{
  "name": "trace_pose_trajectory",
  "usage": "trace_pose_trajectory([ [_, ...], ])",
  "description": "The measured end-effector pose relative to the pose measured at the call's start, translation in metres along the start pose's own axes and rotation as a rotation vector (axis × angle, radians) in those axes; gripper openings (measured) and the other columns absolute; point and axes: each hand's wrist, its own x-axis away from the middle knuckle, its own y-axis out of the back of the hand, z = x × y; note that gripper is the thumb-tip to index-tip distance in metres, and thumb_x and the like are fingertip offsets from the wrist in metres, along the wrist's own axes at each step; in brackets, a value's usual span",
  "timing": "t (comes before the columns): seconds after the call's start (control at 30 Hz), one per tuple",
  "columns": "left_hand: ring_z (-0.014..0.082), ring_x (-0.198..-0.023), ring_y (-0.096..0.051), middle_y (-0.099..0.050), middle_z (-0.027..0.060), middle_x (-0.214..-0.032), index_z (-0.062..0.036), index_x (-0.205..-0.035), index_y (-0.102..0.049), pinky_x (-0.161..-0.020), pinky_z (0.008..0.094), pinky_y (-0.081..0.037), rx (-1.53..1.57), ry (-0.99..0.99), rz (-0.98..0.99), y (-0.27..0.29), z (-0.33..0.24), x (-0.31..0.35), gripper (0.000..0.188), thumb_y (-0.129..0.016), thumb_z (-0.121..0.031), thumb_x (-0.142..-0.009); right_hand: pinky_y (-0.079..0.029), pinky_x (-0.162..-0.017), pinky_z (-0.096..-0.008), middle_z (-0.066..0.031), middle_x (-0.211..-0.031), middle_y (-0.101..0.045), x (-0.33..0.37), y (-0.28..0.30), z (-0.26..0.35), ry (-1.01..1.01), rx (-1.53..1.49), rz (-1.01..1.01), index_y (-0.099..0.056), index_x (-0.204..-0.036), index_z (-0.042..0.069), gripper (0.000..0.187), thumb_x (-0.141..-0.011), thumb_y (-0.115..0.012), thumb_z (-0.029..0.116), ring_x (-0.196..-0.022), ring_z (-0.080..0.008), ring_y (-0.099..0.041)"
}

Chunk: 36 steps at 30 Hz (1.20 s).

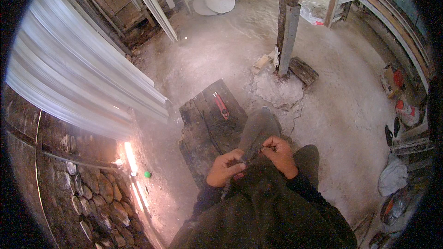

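Note:
My left hand [225,169] is closed in front of my lap, thumb and fingers pressed round a small dark thing that I cannot make out. A reddish bit shows just under its fingertips. To its right, my right hand [280,155] is pinched together, and a thin dark strand or strip seems to run between the two hands; its kind is too small to tell. Beyond my hands, a red-handled cutting tool [220,106], like a utility knife, lies on a dark worn wooden board [198,124]. My knee [262,127] rises beside the board.
A wooden post [287,27] stands in a rough concrete footing [277,90]. Pale corrugated sheets [83,64] lean at left, above stacked firewood [99,193]. A small green ball [147,174] lies on the floor. Round white discs [219,1] lie far back; a sack [393,175] sits at right.

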Motion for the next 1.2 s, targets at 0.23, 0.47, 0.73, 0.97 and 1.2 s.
trace_pose_trajectory([
  [0.23,0.0168,-0.081,-0.051,-0.055,0.0072,-0.088,-0.0014,-0.076,-0.056,-0.076,0.0301,-0.038,-0.138,-0.196,-0.065,0.025,-0.002,0.01,0.013,-0.063,-0.01,-0.068,-0.045,-0.067,-0.0311,-0.0064,-0.076,-0.053,-0.006,0.012,0.002,-0.138,-0.781,-0.09,-0.045,-0.08,0.006,0.005,-0.077,-0.05,0.005,-0.07,-0.0209,-0.057],
  [0.47,0.0183,-0.078,-0.051,-0.056,0.007,-0.081,-0.0007,-0.079,-0.055,-0.073,0.0283,-0.038,0.256,-0.214,-0.211,0.038,-0.001,0.012,0.019,-0.062,-0.012,-0.065,-0.045,-0.069,-0.032,-0.0001,-0.066,-0.05,-0.014,0.026,0.004,-0.331,-1.205,-0.235,-0.047,-0.079,0.011,0.003,-0.079,-0.049,0.013,-0.064,-0.0174,-0.054],
  [0.73,0.0207,-0.073,-0.053,-0.055,0.0088,-0.078,-0.0039,-0.087,-0.052,-0.065,0.0334,-0.043,0.538,-0.594,-0.394,0.079,-0.011,0.026,0.018,-0.056,-0.012,-0.071,-0.045,-0.063,-0.0258,0.0047,-0.055,-0.038,-0.012,0.067,-0.003,-0.169,-1.091,-0.358,-0.044,-0.073,0.012,0.012,-0.082,-0.052,0.016,-0.044,-0.0049,-0.036],
  [0.97,0.0137,-0.071,-0.052,-0.056,0.0025,-0.08,-0.0082,-0.083,-0.05,-0.064,0.0285,-0.041,0.511,-0.768,-0.791,0.08,-0.037,0.038,0.008,-0.053,-0.015,-0.079,-0.038,-0.051,-0.0232,0.0033,-0.058,-0.037,-0.017,0.067,0.001,-0.039,-0.678,-0.5,-0.046,-0.084,0.011,0.009,-0.084,-0.049,0.019,-0.047,-0.0056,-0.035],
  [1.2,0.0086,-0.067,-0.05,-0.058,-0.0002,-0.079,-0.0068,-0.086,-0.054,-0.063,0.0201,-0.039,0.361,-0.612,-0.776,0.093,0.0,0.025,0.011,-0.059,-0.009,-0.077,-0.041,-0.058,-0.0236,-0.0025,-0.071,-0.054,-0.034,0.029,-0.06,0.074,0.232,-0.101,-0.054,-0.089,0.004,0.013,-0.078,-0.056,0.013,-0.059,-0.0089,-0.049],
])
